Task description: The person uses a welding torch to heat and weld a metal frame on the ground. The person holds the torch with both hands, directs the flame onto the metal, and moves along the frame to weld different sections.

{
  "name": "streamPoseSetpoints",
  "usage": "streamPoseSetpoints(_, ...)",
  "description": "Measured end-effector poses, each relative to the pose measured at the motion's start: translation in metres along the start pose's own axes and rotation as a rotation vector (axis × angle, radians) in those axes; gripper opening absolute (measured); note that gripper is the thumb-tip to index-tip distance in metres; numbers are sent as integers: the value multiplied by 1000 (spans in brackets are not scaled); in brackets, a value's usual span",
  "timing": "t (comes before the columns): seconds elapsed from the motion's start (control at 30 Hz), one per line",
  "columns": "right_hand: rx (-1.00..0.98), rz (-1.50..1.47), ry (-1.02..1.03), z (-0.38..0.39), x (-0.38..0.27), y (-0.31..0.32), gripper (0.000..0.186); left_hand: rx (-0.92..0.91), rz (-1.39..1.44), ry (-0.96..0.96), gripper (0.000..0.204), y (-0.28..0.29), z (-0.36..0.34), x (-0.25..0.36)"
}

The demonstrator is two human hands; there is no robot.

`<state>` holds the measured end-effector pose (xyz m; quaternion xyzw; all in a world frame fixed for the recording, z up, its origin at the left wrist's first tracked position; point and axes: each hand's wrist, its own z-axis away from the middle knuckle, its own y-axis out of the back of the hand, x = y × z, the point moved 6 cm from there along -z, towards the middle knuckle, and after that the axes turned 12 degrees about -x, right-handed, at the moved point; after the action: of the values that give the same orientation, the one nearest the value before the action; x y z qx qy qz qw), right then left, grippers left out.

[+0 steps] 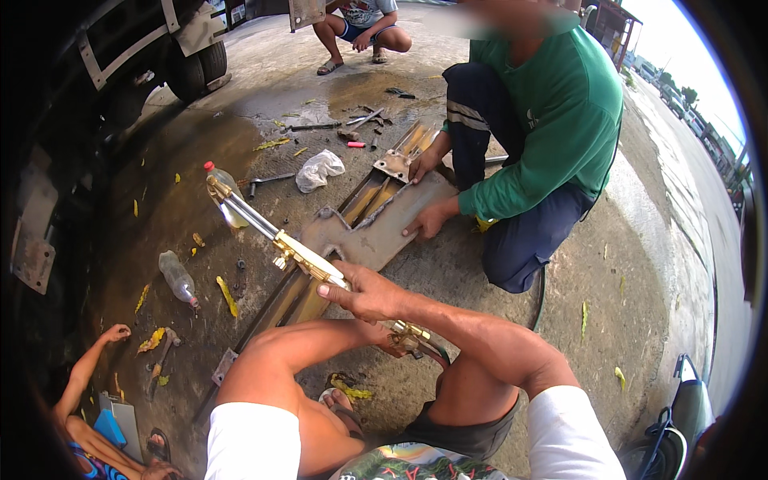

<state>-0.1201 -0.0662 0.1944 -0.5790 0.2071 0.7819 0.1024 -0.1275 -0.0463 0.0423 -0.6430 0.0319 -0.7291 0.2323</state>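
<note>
My right hand [366, 294] is wrapped around the handle of a brass and silver cutting torch [302, 254], whose head points up and to the left. My left hand [387, 339] reaches under my right forearm to the torch's rear end, closed at the brass valves [410, 330]; part of it is hidden. Beyond the torch a flat steel plate [392, 226] with a notched, rough edge lies across a long rusty steel beam [288, 300]. A co-worker in a green top [552, 120] kneels on the right, both hands [432, 218] on the plate.
A red-capped bottle [224, 180], a crumpled white bag [320, 170], a clear bottle [177, 278], a hammer [164, 352] and several loose tools [368, 118] lie on the ground. A hose [542, 300] runs beside the co-worker. Other people sit or crouch nearby; a truck wheel [200, 68] stands behind.
</note>
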Motion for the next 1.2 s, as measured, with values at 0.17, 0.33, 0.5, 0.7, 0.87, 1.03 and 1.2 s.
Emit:
streamPoseSetpoints(0.17,77,58,125,-1,-3,3,59,-19,15,-8,29,-9,3,0)
streamPoseSetpoints(0.33,85,53,88,4,-1,3,58,-46,45,-20,29,-20,-4,-6)
streamPoseSetpoints(0.5,90,55,94,2,2,3,58,-78,65,-28,29,-31,-15,-5)
streamPoseSetpoints(0.7,148,51,128,7,0,4,58,-116,72,-30,29,-48,-23,-8)
streamPoseSetpoints(0.87,130,-57,103,10,2,2,64,-142,80,-42,29,-60,-27,-8)
streamPoseSetpoints(1.03,127,-159,79,17,4,1,58,-135,78,-44,29,-67,-17,-13)
streamPoseSetpoints(1.2,128,-224,83,22,7,-2,56,-117,62,3,32,-71,-13,-10)
